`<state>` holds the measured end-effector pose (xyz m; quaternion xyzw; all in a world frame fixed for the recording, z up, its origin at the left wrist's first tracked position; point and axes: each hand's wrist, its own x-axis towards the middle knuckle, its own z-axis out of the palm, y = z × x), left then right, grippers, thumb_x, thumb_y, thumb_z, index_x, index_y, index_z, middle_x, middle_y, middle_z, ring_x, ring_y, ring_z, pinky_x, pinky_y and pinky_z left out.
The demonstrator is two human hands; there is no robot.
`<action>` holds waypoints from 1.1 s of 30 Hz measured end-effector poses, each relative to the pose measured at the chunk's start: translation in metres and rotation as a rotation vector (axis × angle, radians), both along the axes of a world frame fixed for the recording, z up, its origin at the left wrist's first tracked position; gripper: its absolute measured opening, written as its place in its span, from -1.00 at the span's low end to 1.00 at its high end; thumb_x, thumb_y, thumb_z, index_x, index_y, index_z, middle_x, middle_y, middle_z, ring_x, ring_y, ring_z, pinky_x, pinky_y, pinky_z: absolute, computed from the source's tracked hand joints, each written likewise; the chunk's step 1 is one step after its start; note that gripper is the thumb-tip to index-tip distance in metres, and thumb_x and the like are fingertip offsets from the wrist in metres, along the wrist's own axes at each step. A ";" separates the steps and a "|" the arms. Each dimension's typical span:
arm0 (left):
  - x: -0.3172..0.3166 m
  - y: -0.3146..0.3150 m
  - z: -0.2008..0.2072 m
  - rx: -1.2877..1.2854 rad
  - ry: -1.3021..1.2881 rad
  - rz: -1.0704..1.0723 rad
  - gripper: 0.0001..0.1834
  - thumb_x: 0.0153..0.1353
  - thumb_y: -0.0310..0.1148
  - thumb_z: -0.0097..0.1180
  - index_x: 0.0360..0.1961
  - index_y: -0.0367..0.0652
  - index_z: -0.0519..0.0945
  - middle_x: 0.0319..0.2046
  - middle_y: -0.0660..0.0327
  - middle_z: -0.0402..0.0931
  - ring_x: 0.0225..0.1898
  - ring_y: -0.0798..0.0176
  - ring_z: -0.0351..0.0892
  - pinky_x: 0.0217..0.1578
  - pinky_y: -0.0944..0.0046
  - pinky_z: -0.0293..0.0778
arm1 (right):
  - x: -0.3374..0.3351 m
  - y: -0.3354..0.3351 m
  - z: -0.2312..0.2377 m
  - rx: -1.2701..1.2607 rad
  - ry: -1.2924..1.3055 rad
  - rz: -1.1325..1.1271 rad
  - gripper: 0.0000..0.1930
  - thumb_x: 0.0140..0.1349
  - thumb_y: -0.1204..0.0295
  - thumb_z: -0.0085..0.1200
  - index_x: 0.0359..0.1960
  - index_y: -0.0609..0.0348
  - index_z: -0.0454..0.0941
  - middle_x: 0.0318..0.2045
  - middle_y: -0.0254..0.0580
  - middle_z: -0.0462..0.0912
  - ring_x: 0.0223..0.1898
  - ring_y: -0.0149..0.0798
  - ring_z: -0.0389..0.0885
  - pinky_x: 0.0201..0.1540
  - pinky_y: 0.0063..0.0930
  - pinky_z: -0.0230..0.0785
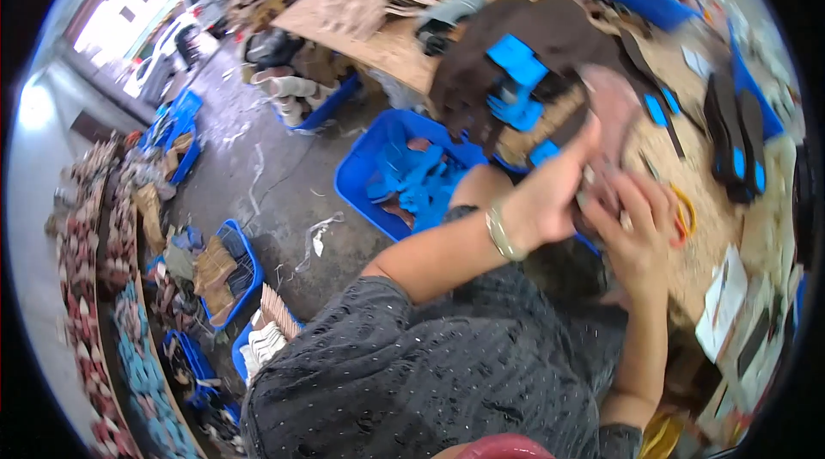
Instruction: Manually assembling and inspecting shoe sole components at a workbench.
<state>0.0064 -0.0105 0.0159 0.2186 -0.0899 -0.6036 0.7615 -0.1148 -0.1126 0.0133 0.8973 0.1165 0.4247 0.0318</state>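
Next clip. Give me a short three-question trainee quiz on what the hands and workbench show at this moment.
1. True or false: both hands are on the pinkish insole-shaped piece.
2. What colour is the bin on the floor left of the left hand? A red, B blue, C green.
3. What does the left wrist wear?

Key:
1. True; the right hand grips it from below too.
2. B.
3. A pale bracelet.

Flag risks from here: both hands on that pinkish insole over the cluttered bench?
1. Both hands, left and right, grip the pink insole; motion blur suggests fast handling, so it could slip.
2. Yellow-handled scissors lie just beside the right hand: possible nick.
3. Blue pieces crowd the bench: could get knocked off.
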 end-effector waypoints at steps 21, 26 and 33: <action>0.015 -0.030 -0.034 -0.267 -0.374 0.351 -0.14 0.12 0.45 -0.29 0.16 -0.05 0.26 -0.45 0.28 0.21 -0.42 0.31 0.23 -0.28 0.26 0.31 | 0.023 0.013 -0.061 2.143 0.209 0.528 -0.72 0.28 0.27 0.07 -0.21 0.28 0.46 -0.63 -0.37 0.49 -0.67 -0.58 0.42 -0.62 -0.72 0.19; 0.015 -0.033 -0.044 -0.261 -0.375 0.375 -0.04 0.03 0.55 -0.36 0.17 -0.06 0.24 -0.44 0.26 0.21 -0.41 0.28 0.24 -0.26 0.21 0.33 | 0.030 0.023 -0.072 1.694 0.204 0.198 -0.39 -0.01 0.35 0.35 0.03 0.38 0.33 -0.49 -0.29 0.53 -0.64 -0.55 0.45 -0.61 -0.68 0.28; 0.003 -0.027 -0.070 -0.164 -0.319 0.274 0.03 -0.02 0.55 -0.27 0.24 -0.09 0.19 -0.35 0.20 0.35 -0.31 0.23 0.37 -0.19 0.17 0.38 | 0.024 0.035 -0.100 2.087 0.037 0.404 -0.68 0.23 0.44 0.11 -0.03 0.27 0.35 -0.47 -0.31 0.52 -0.69 -0.53 0.44 -0.65 -0.67 0.25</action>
